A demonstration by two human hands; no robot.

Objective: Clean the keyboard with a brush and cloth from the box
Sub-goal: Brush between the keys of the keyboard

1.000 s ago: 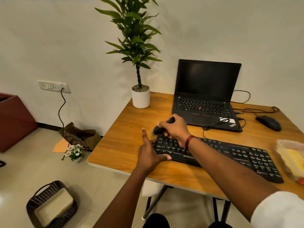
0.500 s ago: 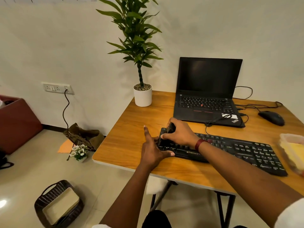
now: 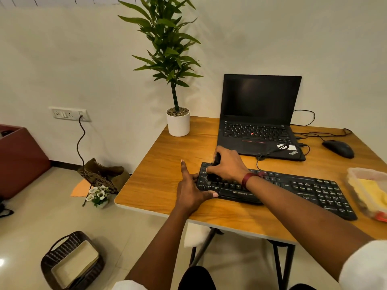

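Right hand: our right hand [image 3: 228, 164] is clenched around a dark brush [image 3: 216, 159], its head down on the keys.
Left hand: our left hand [image 3: 190, 191] lies released, fingers straight; the thumb rests against the keyboard's near left corner, bracing it.
Keyboard: the black Zebronics keyboard [image 3: 303, 188] lies flat on the wooden surface [image 3: 163, 174], just in front of the laptop [image 3: 259, 114].
Brush position: it sits over the far-left block of keys; the bristles are blurred, so we cannot tell exactly which keys they touch.
Box: the clear plastic box [image 3: 356, 174] stands at the right edge of the surface, just beside the keyboard's right end.
Cloth: a yellow cloth [image 3: 374, 193] lies inside the box, untouched by either hand.
Done so far: the brush is out of the box and at work, so we judge the brushing step to be in hand.
Left to do: we judge the middle and right key blocks may need brushing; the cloth wipe has not yet begun.
Progress: roughly the early part of the task, in our estimate.
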